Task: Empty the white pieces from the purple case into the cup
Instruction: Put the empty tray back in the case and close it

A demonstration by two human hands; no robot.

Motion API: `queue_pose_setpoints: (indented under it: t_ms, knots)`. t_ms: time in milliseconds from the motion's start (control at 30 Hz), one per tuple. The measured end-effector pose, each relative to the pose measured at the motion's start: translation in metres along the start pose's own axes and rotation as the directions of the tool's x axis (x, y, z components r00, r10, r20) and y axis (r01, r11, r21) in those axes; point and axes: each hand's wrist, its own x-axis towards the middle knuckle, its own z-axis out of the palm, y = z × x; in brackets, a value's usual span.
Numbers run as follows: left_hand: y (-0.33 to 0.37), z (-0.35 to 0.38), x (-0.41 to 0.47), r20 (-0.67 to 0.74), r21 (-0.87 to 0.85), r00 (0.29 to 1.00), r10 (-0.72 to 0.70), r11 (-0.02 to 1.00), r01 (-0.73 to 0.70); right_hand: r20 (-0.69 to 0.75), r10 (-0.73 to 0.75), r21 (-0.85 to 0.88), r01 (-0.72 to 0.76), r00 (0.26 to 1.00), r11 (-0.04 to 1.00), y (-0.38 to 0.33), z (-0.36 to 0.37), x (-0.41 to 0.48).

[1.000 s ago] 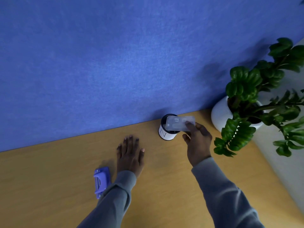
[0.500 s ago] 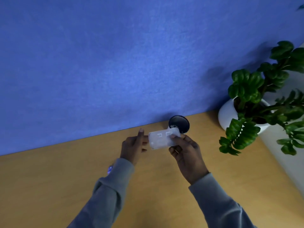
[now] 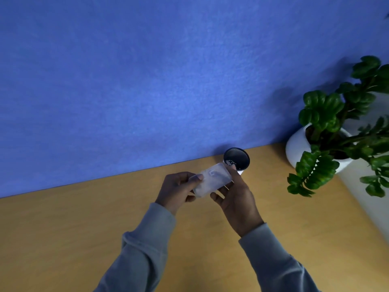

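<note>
Both hands, left [image 3: 176, 191] and right [image 3: 235, 197], pinch my clear tray [image 3: 212, 182] by its ends beside the cup [image 3: 236, 159]; it looks light, thin, slippery, so I grip edges.

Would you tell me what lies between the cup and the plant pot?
Nothing: in the head view, only bare wooden table separates the cup from the plant pot.

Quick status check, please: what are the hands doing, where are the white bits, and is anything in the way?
Both hands, left hand and right hand, grip translucent tray. White pieces lie in cup. Purple case not visible. Potted plant stands clear, right.
</note>
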Motion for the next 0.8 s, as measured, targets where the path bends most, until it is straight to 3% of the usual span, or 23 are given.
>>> queue_pose_setpoints:
  t_ms: [167, 333, 533, 667, 800]
  knots:
    - [-0.001, 0.011, -0.033, -0.253, -0.157, 0.967, -0.041, 0.988, 0.001, 0.175, 0.025, 0.168, -0.055, 0.984, 0.984, 0.008, 0.017, -0.009]
    - [-0.013, 0.017, -0.065, -0.274, -0.212, 0.958, -0.085, 0.977, 0.026, 0.316, 0.112, 0.234, -0.191, 0.942, 0.953, 0.013, 0.033, -0.012]
    - [-0.030, 0.012, -0.092, -0.269, -0.084, 0.963, 0.012, 0.996, -0.036, 0.426, 0.193, 0.255, -0.322, 0.884, 0.912, 0.029, 0.034, -0.021]
    - [-0.039, -0.002, -0.104, -0.280, 0.115, 0.954, 0.105, 0.990, -0.075, 0.445, 0.233, 0.220, -0.358, 0.865, 0.908, 0.044, 0.030, -0.026]
    - [-0.047, -0.030, -0.103, -0.402, 0.085, 0.913, 0.069, 0.996, -0.038, 0.421, 0.242, 0.249, -0.368, 0.874, 0.896, 0.047, 0.029, -0.025]
